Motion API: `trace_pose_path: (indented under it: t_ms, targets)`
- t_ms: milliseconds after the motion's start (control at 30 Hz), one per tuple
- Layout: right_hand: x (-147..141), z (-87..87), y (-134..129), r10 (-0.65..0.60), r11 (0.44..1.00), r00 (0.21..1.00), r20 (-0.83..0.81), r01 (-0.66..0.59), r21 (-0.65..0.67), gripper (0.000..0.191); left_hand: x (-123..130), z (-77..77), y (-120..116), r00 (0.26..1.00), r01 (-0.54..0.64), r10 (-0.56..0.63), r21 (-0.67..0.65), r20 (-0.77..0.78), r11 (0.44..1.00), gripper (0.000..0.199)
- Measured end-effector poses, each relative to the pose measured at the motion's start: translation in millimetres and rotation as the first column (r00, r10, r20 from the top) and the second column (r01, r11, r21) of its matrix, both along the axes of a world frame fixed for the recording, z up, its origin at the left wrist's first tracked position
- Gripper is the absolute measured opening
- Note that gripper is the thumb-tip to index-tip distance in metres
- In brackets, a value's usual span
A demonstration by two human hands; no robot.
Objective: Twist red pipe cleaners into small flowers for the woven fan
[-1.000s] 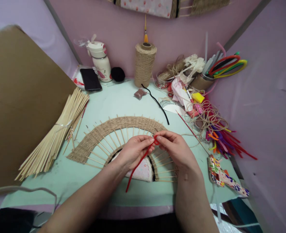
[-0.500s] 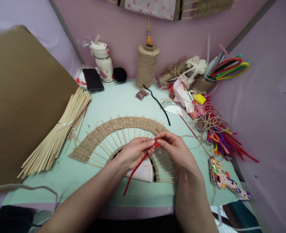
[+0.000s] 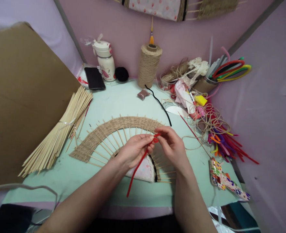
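A red pipe cleaner (image 3: 137,171) is bent into small loops at its upper end, and its straight tail hangs down toward me. My left hand (image 3: 138,149) pinches it just below the loops, between thumb and fingers. At the looped end, the thumb and index finger of my right hand (image 3: 170,142) are closed on the pipe cleaner. Under both hands lies a woven fan (image 3: 128,122) of twine on thin sticks, its inner part covered with pale patterned cloth (image 3: 143,171) edged in black. My hands and forearms hide part of the fan.
Bundled sticks (image 3: 53,136) and a cardboard sheet (image 3: 24,97) stand at left. A phone (image 3: 94,78), bottle (image 3: 105,63) and twine spool (image 3: 149,66) line the back. Coloured pipe cleaners (image 3: 226,144), tangled twine (image 3: 209,119) and a flowered glue gun (image 3: 220,178) lie at right.
My right hand's fingers have shifted slightly around the looped end, with the index finger now raised higher. The pipe cleaner's tail hangs a little steeper. The whole view has shifted slightly.
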State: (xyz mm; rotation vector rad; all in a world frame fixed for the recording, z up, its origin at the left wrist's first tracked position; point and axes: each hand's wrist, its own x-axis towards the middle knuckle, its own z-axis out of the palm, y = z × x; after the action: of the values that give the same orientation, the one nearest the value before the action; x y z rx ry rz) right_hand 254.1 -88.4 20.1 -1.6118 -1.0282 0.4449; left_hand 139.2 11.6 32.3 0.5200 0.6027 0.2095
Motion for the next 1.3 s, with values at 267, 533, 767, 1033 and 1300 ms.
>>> trace_pose_path:
  t_ms: [267,533,767,1033,1300]
  targets:
    - [3,-4.8,2,-0.069,0.986,0.916,-0.394,0.003,-0.167,0.024,2,0.8,-8,0.979,0.004,0.110,0.558,-0.172,0.830,0.017]
    - [-1,-2.7,3,-0.072,0.988,0.876,-0.477,-0.002,-0.152,0.020,5,-5.8,-13,0.980,-0.045,0.132,0.482,-0.149,0.875,0.021]
    - [-4,-6.3,5,-0.064,0.993,0.880,-0.471,0.009,-0.117,0.021,5,-5.7,-15,0.993,-0.097,0.102,0.080,-0.055,0.992,0.022]
    - [-4,-9.6,6,-0.068,0.991,0.848,-0.525,-0.005,-0.136,0.034,8,-9.9,-13,0.967,-0.186,0.233,0.341,-0.104,0.922,0.025]
    - [-8,-12.6,8,-0.123,0.992,0.812,-0.571,0.082,-0.097,0.023,10,-10.7,-17,0.964,-0.213,0.251,0.309,-0.090,0.927,0.025]
